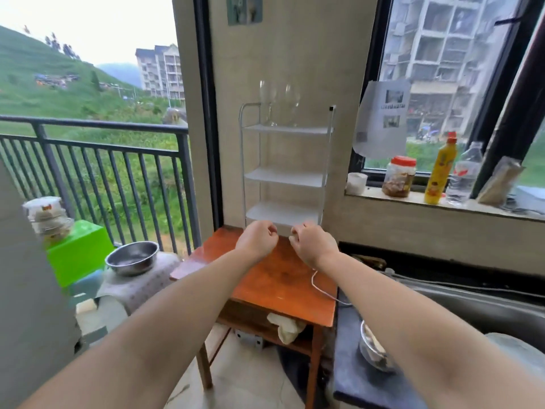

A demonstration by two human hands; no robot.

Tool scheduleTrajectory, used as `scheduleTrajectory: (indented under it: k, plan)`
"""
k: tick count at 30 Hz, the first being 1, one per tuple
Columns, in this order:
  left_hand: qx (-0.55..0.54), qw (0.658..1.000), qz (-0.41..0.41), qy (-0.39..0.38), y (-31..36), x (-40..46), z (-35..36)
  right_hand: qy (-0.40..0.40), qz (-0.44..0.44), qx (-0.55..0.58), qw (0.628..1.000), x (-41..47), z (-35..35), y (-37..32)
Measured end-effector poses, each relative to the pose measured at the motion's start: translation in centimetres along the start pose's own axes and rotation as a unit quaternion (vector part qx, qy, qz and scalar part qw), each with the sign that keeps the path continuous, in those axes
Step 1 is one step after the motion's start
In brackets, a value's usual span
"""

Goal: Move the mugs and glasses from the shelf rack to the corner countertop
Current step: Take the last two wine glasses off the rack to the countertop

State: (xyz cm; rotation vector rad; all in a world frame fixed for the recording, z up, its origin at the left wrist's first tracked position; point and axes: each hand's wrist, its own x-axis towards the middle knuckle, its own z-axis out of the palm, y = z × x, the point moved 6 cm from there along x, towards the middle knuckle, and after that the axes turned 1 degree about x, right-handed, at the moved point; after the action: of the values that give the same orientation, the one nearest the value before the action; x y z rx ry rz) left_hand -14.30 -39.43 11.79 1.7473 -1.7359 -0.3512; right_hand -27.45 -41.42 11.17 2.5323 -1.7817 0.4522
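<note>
Glasses (279, 103) are being left upright on the rack (286, 175) top, at twelve o'clock from both hands. Left hand (259, 238) and right hand (312, 242) are being held loosely clenched, empty, about equally near.

Both forearms are bare to the elbow (no sleeves, watch or rings in sight), ending in the left hand (259, 239) and right hand (313, 242).

print on the window paper (383, 119) seems too blurred to read.

Two clear wine glasses (279, 103) atop the shelf rack (285, 172) look faint; curled fingers hide both palms.
</note>
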Motion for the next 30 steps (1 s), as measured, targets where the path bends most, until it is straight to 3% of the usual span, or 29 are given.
scheduleTrajectory:
  k: [10,15,18,23,26,28,30]
  plan:
    - [-0.02,0.993,0.117,0.014,2.4,21.0,-8.5,0.15,0.105,0.145,0.972,19.2,-8.9,-0.6]
    - [-0.019,0.987,0.154,0.042,5.0,29.1,-11.2,0.202,0.047,0.102,0.973,27.0,-13.3,-1.1]
    - [-0.032,0.986,0.149,0.07,5.7,33.7,-12.5,0.221,0.033,0.066,0.972,31.4,-15.1,-0.7]
    - [-0.08,0.993,0.043,0.08,4.6,41.0,-13.0,0.21,0.119,0.193,0.951,37.9,-15.8,2.9]
    - [-0.203,0.978,-0.021,0.032,3.8,44.1,-11.6,0.13,0.18,0.4,0.889,41.3,-14.1,4.9]
    - [-0.234,0.971,-0.036,0.016,3.7,45.7,-10.6,0.103,0.198,0.519,0.825,43.1,-13.1,5.4]
    - [-0.238,0.97,-0.04,0.019,3.5,47.4,-9.7,0.085,0.204,0.577,0.786,44.8,-12.4,5.6]
